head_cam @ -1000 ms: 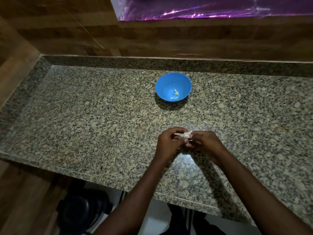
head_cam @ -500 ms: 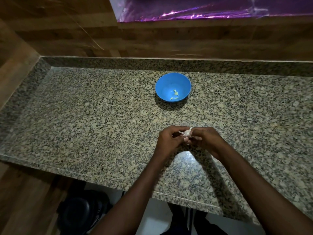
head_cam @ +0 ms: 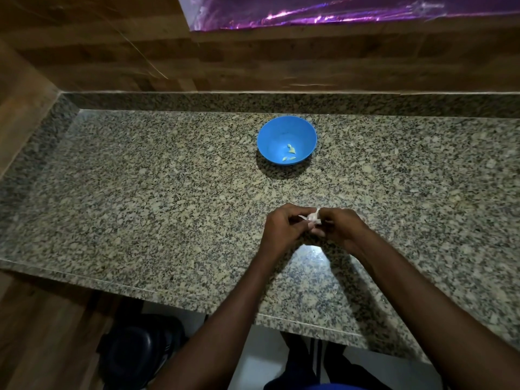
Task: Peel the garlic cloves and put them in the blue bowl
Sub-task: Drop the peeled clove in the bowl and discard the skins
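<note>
Here we are holding a garlic clove [head_cam: 313, 218] between both hands, above the tabletop [head_cam: 140, 192] and well short of the blue bowl [head_cam: 286, 130], on the side nearest us. The fingers of our left hand [head_cam: 281, 228] and right hand [head_cam: 339, 228] are curling in and pinching it from either side. We are judging the clove light, small and firm, its papery skin thin and apt to tear in bits, so the loose tip of the skin looks the best place to pinch. Our fingers are hiding most of the clove, so we cannot tell how much skin remains. A few pale pieces [head_cam: 290, 153] are lying in the blue bowl, too small to make out clearly.
</note>
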The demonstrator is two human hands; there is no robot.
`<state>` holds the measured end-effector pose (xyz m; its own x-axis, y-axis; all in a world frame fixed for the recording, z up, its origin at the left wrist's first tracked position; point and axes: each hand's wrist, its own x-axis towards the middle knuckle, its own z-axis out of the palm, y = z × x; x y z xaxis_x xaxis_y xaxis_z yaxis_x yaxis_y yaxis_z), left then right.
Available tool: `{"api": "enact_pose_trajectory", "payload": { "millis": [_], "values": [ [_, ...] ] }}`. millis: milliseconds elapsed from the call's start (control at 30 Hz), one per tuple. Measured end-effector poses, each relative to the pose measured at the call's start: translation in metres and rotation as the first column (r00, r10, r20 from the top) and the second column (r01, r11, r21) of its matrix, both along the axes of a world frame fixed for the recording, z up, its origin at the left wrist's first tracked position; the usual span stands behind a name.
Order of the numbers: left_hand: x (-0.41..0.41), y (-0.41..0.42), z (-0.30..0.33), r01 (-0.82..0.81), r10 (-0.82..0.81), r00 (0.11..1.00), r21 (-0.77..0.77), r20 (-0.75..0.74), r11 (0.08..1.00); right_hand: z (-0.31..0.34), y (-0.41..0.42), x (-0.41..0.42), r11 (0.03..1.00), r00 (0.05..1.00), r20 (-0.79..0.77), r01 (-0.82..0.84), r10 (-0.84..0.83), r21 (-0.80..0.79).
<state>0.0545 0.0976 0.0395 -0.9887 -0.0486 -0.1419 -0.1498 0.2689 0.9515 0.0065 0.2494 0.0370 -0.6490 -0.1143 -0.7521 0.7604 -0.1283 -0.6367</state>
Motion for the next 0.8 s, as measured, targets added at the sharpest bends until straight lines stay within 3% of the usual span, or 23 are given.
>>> {"api": "enact_pose_trajectory", "payload": {
  "millis": [133,267,467,600,700,800],
  "values": [
    [-0.001,-0.003,-0.004,-0.028,0.028,1.000,0.010,0.014,1.000,0.001,0.001,-0.001,0.997,1.000,0.026,0.001,0.000,-0.071],
    [0.000,-0.004,-0.008,-0.036,0.036,0.999,0.005,0.026,0.999,-0.004,0.005,0.003,0.990,0.996,-0.060,-0.055,0.063,0.128],
    [-0.001,-0.004,-0.011,-0.028,0.029,0.999,-0.045,0.029,0.999,-0.004,0.006,0.008,0.973,0.976,-0.191,-0.058,0.102,0.223],
    [-0.004,-0.010,-0.026,-0.069,0.047,0.996,-0.296,-0.082,0.953,-0.003,0.013,0.012,0.984,0.982,-0.185,-0.007,0.041,0.180],
    [-0.002,-0.013,-0.036,-0.068,0.007,0.993,-0.531,-0.116,0.845,-0.007,0.020,0.014,0.990,0.984,-0.172,-0.020,0.044,0.143],
    [0.003,-0.013,-0.044,-0.054,-0.067,0.984,-0.634,-0.165,0.771,-0.010,0.027,0.016,0.988,0.986,-0.164,-0.013,0.038,0.155]
  ]
}}
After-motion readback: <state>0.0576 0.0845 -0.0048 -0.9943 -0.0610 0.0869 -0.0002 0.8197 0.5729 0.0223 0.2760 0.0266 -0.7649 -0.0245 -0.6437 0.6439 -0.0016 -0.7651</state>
